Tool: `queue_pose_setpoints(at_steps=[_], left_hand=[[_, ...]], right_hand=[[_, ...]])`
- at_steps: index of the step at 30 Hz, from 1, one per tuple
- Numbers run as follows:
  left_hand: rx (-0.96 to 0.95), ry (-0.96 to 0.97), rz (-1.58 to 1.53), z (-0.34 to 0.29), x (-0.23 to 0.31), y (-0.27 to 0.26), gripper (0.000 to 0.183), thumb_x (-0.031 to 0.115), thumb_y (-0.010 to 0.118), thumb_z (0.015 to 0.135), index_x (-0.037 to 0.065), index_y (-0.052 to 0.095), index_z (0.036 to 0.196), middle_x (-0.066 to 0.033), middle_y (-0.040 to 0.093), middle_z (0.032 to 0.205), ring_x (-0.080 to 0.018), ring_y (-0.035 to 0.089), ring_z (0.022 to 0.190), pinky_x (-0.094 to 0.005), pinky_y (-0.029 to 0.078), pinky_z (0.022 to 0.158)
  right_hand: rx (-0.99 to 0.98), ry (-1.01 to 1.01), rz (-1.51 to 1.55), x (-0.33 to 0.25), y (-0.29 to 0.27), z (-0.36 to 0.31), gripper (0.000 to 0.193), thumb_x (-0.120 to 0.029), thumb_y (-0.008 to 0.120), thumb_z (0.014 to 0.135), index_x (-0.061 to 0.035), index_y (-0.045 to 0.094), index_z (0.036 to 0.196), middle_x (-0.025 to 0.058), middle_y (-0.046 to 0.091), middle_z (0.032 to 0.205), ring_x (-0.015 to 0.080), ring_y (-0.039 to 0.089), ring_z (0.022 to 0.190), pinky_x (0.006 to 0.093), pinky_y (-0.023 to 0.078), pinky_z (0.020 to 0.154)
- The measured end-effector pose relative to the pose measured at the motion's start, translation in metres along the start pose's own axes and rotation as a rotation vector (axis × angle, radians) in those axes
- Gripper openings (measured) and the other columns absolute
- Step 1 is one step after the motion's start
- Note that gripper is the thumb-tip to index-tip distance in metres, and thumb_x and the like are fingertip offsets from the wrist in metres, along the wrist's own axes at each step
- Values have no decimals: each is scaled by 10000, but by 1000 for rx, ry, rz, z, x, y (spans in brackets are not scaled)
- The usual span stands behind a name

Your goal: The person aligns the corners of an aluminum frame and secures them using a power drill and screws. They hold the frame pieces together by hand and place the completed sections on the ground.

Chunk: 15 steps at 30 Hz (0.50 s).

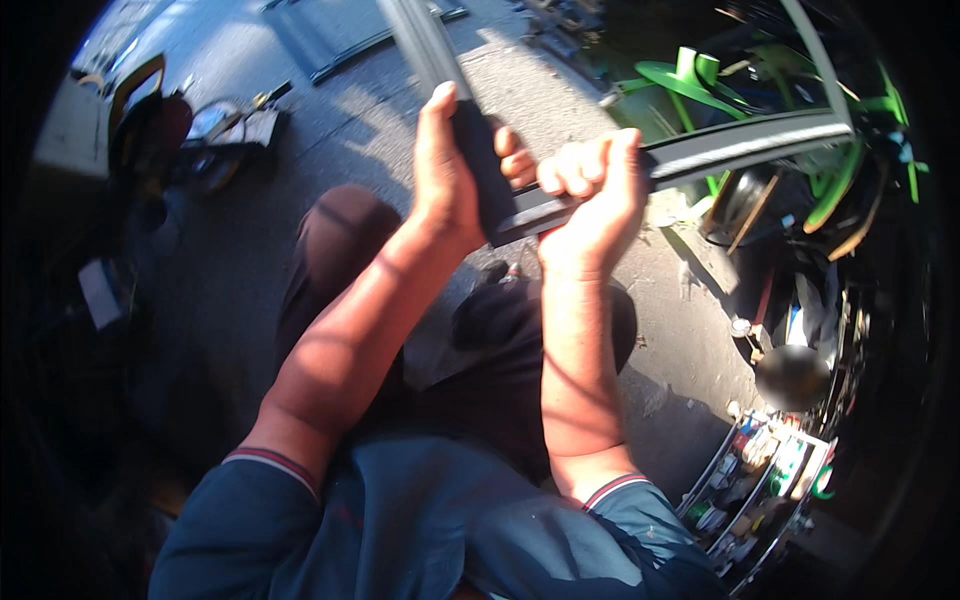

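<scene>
A dark grey metal frame point(740, 150), built of grooved profiles, is held up in front of me with one corner pointing toward my body. My left hand point(447, 185) is closed round the side bar just above that corner, its thumb along the outer edge and its fingertips showing on the inner side. My right hand point(600, 205) grips the other bar, a little right of the corner, with its fingers curled over the top. From there that bar runs off to the right, to another corner. The frame's far part leaves the picture at the top.
Another grey frame point(340, 45) lies on the concrete floor point(350, 130) ahead. A power saw with a yellow handle point(140, 90) stands at the left. Green metal stands point(690, 80) are at the right, beyond the held frame. A rack of small containers point(765, 480) stands low at the right.
</scene>
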State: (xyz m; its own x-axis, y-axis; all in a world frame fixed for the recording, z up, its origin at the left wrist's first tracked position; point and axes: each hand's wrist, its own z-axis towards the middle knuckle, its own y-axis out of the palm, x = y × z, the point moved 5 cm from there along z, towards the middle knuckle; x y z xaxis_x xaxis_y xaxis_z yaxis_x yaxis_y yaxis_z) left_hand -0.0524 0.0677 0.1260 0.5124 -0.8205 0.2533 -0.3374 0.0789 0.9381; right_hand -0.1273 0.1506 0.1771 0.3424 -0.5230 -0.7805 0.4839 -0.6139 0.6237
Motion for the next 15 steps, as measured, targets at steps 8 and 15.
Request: queue_pose_setpoints(at_steps=[8, 15], left_hand=[[-30, 41, 90, -7, 3, 6, 646, 643, 437, 990, 86, 441, 663, -23, 409, 607, -147, 393, 568, -288, 323, 536], [-75, 31, 130, -7, 8, 6, 695, 692, 468, 957, 67, 482, 652, -64, 453, 579, -176, 417, 540, -306, 352, 526]], right_hand=[[33, 55, 45, 7, -5, -6, 409, -399, 531, 1087, -129, 457, 789, -25, 409, 669, 109, 406, 560, 311, 402, 540], [23, -4, 88, 1, 3, -12, 326, -311, 556, 1088, -124, 473, 834, -15, 426, 664, 110, 415, 538, 311, 408, 513]])
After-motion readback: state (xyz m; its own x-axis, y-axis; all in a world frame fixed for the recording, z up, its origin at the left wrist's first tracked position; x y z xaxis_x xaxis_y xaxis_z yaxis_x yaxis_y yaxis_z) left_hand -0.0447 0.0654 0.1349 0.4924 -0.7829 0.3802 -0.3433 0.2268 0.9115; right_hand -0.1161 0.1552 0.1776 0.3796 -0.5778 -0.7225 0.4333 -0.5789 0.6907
